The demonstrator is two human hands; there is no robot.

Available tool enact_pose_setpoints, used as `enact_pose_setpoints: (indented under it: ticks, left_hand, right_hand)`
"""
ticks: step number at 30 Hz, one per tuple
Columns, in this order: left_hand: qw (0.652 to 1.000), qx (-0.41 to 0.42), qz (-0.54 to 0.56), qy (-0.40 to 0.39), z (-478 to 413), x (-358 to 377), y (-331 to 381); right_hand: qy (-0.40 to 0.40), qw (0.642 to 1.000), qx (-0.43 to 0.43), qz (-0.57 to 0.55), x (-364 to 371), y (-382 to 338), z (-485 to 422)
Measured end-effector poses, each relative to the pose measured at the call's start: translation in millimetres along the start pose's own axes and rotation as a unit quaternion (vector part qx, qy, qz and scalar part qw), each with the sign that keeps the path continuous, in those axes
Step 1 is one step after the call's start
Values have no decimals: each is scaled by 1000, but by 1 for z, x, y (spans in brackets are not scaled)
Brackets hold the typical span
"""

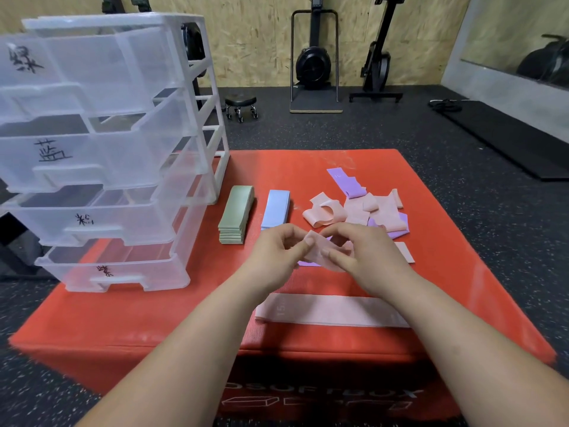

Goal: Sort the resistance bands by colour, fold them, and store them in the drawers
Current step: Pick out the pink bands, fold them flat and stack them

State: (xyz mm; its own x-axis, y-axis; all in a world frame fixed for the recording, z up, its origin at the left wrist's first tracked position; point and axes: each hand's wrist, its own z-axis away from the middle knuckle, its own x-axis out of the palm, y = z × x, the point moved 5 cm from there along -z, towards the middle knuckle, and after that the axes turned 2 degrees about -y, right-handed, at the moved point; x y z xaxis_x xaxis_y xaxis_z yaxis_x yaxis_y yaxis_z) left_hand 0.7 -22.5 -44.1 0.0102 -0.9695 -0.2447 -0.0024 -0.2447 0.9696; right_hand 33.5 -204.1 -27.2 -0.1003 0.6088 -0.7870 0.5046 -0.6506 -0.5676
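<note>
Folding: pinching pink band (317, 245) with left hand (277, 252) and right hand (366, 257).
Pile (363, 208): risking muddled colours by slackening pinch, dropping band there.

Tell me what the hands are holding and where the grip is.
Both hold one pink band. The left hand pinches its upper left end; the right hand pinches it close beside that.

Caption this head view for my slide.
A pink band pinched between left hand and right hand, beside green stack and blue stack.
</note>
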Motion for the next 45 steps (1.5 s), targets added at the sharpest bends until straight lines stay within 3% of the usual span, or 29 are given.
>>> enact_pose_setpoints:
  ticks: [4,10,21,25,29,33,38,45]
  left_hand:
    - [996,57,-15,65,-2,-13,5]
    - [984,67,39,162,0,-38,3]
    - [965,34,69,252,12,-67,-11]
    - [966,-10,85,246,18,-71,-22]
    - [974,-44,71,211,28,-73,-33]
    - [980,-68,49,180,43,-71,-37]
    - [982,-67,-69,162,58,-66,-41]
    - [944,-23,-302,132,70,-53,-39]
  right_hand:
    - [-21,998,3,54,-3,15,0]
    - [-44,988,86,124,-26,64,8]
    - [-13,991,101,88,-65,83,32]
    - [13,993,116,15,-78,86,43]
    - [25,980,137,-142,-80,85,61]
    - [39,966,172,-189,-76,90,79]
    - [42,963,205,-168,-61,103,98]
    - [75,980,179,-33,-46,106,108]
